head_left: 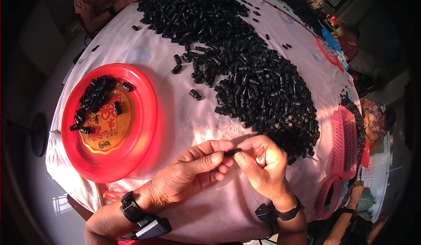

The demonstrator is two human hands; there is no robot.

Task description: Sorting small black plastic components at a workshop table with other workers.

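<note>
Pinching 1 small black part [232, 152], left hand [193, 175] and right hand [263, 168] both grip it.

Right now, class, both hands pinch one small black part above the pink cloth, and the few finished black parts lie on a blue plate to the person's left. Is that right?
Not quite. The plate is red, not blue, as the head view shows. The rest holds: the left hand and right hand pinch one small black part above the pink cloth, and a few black parts lie on that plate.

A single head-worn fisheye looks steeply down, close over the table [184, 126], its edges bending toward the rim.
</note>
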